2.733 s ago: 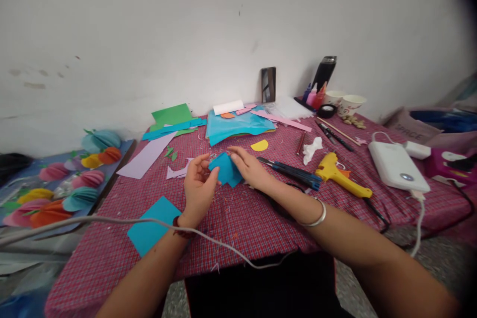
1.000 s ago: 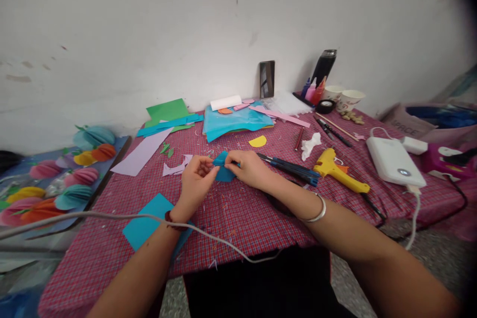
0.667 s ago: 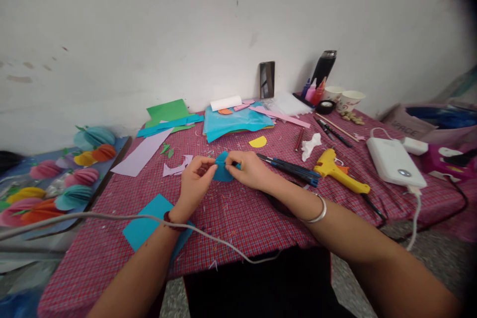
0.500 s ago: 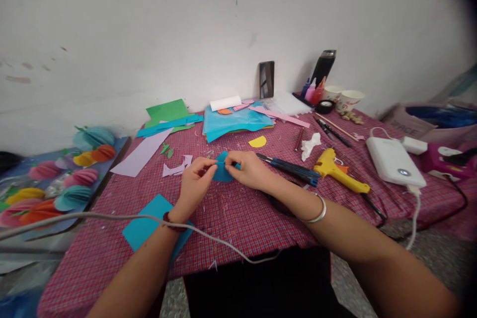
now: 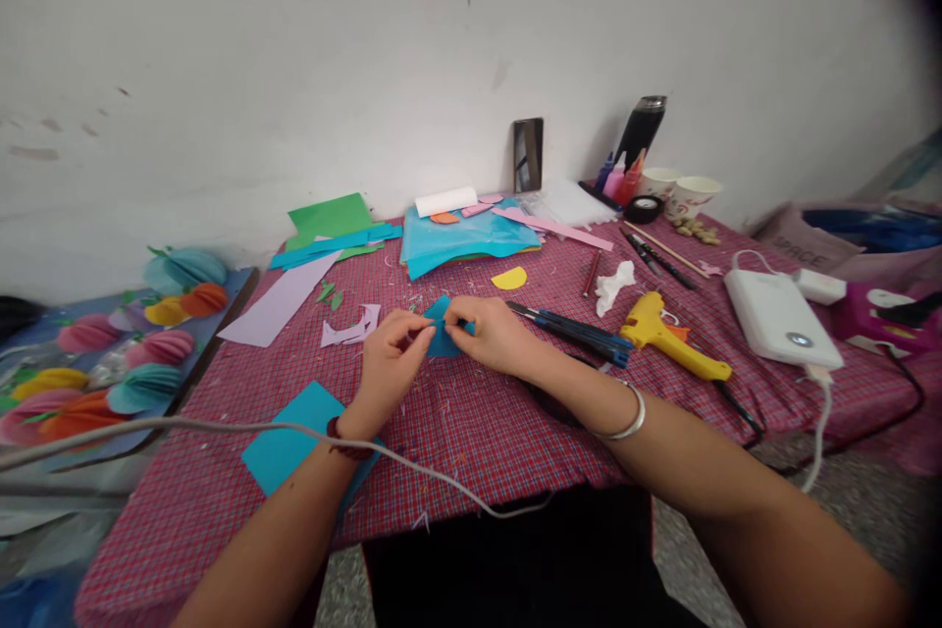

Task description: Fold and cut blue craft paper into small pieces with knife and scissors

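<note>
Between my hands is a small blue piece of paper point(image 5: 440, 343), partly covered by my fingers. My right hand point(image 5: 490, 334) pinches its right side with thumb and forefinger. My left hand point(image 5: 393, 353) is closed in a pinch at the paper's left edge. Other blue sheets point(image 5: 298, 437) lie on the table under my left forearm. Just right of my right hand rests a pair of dark blue-handled tools point(image 5: 581, 334), perhaps scissors. A yellow paper half-circle point(image 5: 509, 279) lies behind my hands.
A yellow glue gun point(image 5: 673, 339) and a white power bank point(image 5: 781, 319) lie at the right. A pale cable point(image 5: 412, 476) crosses above my left wrist. Stacked coloured paper point(image 5: 471, 245) lies at the back. Paper fruit-like ornaments point(image 5: 147, 388) fill a board at the left.
My left fingers have shifted very slightly right along the blue paper. My right hand keeps its pinch in nearly the same place.
</note>
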The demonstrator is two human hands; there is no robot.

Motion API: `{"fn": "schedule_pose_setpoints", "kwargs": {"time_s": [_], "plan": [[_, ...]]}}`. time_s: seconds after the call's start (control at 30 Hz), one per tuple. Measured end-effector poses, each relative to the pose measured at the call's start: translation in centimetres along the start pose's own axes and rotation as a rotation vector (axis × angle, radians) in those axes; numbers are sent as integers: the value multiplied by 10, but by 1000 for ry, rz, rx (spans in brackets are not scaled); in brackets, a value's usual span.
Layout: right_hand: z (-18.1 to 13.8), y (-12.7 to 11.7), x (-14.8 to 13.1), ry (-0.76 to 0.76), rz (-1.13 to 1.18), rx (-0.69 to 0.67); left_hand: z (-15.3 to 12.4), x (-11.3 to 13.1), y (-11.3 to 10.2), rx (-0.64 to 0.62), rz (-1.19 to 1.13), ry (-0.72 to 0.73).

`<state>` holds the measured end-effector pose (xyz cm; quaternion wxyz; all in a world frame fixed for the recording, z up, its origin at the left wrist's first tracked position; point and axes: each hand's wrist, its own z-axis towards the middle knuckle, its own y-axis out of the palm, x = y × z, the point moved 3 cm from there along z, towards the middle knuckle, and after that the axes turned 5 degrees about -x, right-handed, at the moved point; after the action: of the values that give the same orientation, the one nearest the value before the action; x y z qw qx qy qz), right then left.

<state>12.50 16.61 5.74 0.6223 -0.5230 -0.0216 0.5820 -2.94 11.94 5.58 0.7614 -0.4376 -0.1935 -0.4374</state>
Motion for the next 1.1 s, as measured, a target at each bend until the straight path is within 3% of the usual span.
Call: {"fn": "schedule_pose_setpoints", "kwargs": {"time_s": [0.23,0.37,0.57,0.87,1.1], "plan": [[0,0,-5,26,44,1,-1,-2,4,-4,-64,-107],[1,0,-3,140,430,76,-1,-2,3,21,-223,-218],[3,10,5,311,799,-29,-2,0,2,35,-437,-355],[2,7,6,436,948,96,-1,0,1,23,-400,-300],[2,4,5,354,829,22,4,0,-2,-172,-247,-216]]}}
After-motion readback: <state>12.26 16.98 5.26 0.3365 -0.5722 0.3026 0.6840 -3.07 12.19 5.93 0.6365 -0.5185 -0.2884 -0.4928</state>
